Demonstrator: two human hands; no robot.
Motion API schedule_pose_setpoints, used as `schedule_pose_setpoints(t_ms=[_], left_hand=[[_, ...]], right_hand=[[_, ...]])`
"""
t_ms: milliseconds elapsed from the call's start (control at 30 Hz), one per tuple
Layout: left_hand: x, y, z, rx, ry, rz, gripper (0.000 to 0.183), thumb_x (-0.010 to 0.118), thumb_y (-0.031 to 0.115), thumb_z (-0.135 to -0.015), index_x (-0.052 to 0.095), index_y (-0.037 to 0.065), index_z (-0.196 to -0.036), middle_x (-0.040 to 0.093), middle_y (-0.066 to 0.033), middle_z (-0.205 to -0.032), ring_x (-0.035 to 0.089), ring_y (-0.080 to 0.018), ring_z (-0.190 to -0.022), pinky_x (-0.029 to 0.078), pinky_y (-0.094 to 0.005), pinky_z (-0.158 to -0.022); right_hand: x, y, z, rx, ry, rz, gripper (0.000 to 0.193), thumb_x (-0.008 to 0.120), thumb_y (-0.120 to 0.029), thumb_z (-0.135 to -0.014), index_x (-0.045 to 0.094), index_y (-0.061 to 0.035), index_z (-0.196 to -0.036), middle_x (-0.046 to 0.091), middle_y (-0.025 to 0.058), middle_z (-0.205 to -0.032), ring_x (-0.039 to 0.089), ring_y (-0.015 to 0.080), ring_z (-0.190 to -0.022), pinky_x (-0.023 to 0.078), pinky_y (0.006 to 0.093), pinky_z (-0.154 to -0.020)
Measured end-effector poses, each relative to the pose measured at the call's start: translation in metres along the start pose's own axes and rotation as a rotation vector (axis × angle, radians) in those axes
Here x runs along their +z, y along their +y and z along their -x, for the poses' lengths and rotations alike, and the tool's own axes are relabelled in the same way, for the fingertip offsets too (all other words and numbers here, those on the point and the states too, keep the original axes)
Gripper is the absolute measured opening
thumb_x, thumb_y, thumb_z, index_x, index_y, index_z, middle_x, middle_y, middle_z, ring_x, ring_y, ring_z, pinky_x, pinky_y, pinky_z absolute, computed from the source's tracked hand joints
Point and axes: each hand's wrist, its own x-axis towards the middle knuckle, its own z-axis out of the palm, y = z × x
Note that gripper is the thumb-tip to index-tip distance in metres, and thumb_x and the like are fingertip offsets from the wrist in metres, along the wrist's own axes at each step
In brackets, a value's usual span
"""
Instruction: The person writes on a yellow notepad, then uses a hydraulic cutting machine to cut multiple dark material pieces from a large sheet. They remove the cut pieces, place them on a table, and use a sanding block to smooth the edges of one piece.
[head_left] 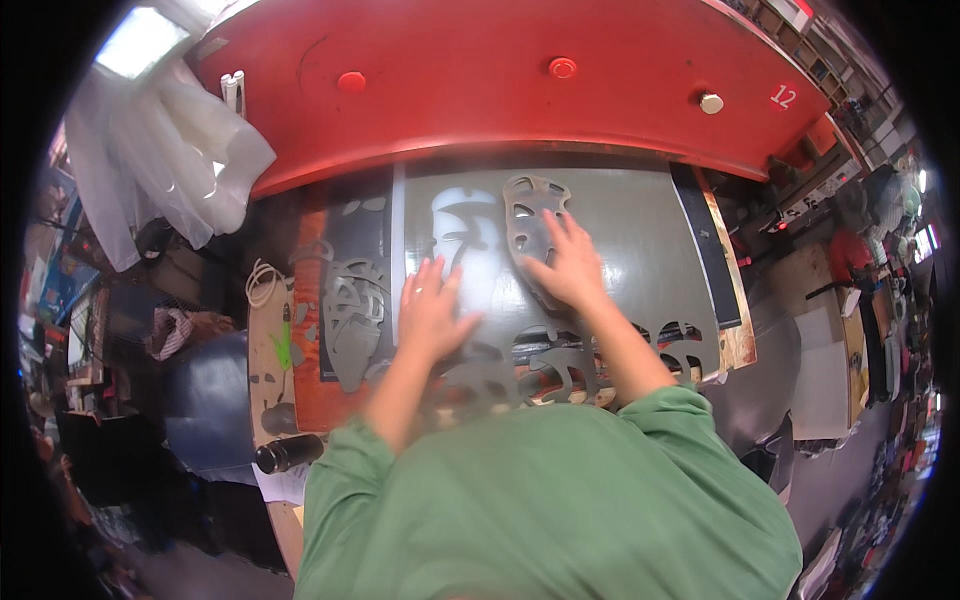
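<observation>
Left hand (pixel 432 305) flat, fingers spread, on grey sheet (pixel 620 225) mid-counter. Right hand (pixel 568 265) flat, fingers spread, pressing grey cutout piece (pixel 527 215) onto sheet near far edge, below red press head (pixel 480 80).

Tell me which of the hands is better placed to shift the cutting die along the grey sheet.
Probably the right hand: it lies flat on the cutting die. The left hand rests beside it on the bare grey sheet, apparently pinning the sheet in place.

- a workshop, cluttered on both sides
- big red machine head (pixel 520 80) at the far side
- grey cut-out sheet (pixel 620 230) on the table (pixel 300 400)
- crowded shelves (pixel 800 30) far right
</observation>
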Motion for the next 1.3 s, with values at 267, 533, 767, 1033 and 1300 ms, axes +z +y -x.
schedule_pose_setpoints(t_ms=[267, 533, 767, 1033, 1300], left_hand=[[-0.030, -0.008, 0.098, 0.273, 0.118, 0.090, 0.036, 0.075, 0.031, -0.072, 0.066, 0.006, -0.096, 0.066, -0.0086, -0.089, 0.060, -0.0284, -0.083, 0.047, -0.0419, -0.073], [-0.001, -0.030, 0.016, 0.366, -0.060, -0.083, 0.057, 0.080, 0.043, -0.063, 0.068, 0.010, -0.107, 0.062, -0.0093, -0.098, 0.058, -0.0315, -0.097, 0.044, -0.0454, -0.091], [0.031, -0.064, -0.054, 0.216, -0.019, -0.101, 0.053, 0.086, 0.034, -0.061, 0.068, 0.007, -0.103, 0.064, -0.0153, -0.117, 0.057, -0.0351, -0.109, 0.044, -0.0478, -0.096], [0.056, -0.097, -0.102, 0.160, 0.046, -0.111, 0.046, 0.085, 0.033, -0.064, 0.070, 0.005, -0.097, 0.063, -0.0176, -0.107, 0.057, -0.0367, -0.113, 0.043, -0.0489, -0.100], [0.058, -0.094, -0.108, 0.033, -0.027, -0.113, 0.051, 0.088, 0.035, -0.060, 0.072, 0.003, -0.096, 0.063, -0.0193, -0.111, 0.056, -0.0376, -0.113, 0.045, -0.0479, -0.098]], right_hand=[[0.013, 0.074, 0.029, -0.224, 0.136, 0.272, 0.055, 0.045, -0.046, -0.098, 0.054, -0.0133, -0.141, 0.046, 0.0199, -0.147, 0.036, 0.0442, -0.138, 0.024, 0.0509, -0.113], [0.030, 0.068, -0.080, -0.163, 0.066, 0.219, 0.056, 0.040, -0.049, -0.099, 0.053, -0.0152, -0.141, 0.042, 0.0168, -0.152, 0.030, 0.0453, -0.141, 0.019, 0.0517, -0.116], [-0.097, 0.148, -0.216, 0.178, 0.735, -0.390, 0.033, 0.055, -0.034, -0.097, 0.063, -0.0042, -0.084, 0.066, 0.0210, -0.083, 0.064, 0.0404, -0.082, 0.049, 0.0495, -0.073], [-0.164, 0.212, -0.253, -0.006, 0.755, -0.355, 0.036, 0.050, -0.032, -0.095, 0.067, -0.0020, -0.085, 0.067, 0.0236, -0.088, 0.065, 0.0414, -0.091, 0.050, 0.0487, -0.078], [0.004, 0.146, -0.101, -0.296, 0.334, 0.056, 0.026, 0.070, -0.031, -0.083, 0.067, -0.0062, -0.077, 0.060, 0.0109, -0.089, 0.056, 0.0310, -0.092, 0.047, 0.0451, -0.081]])
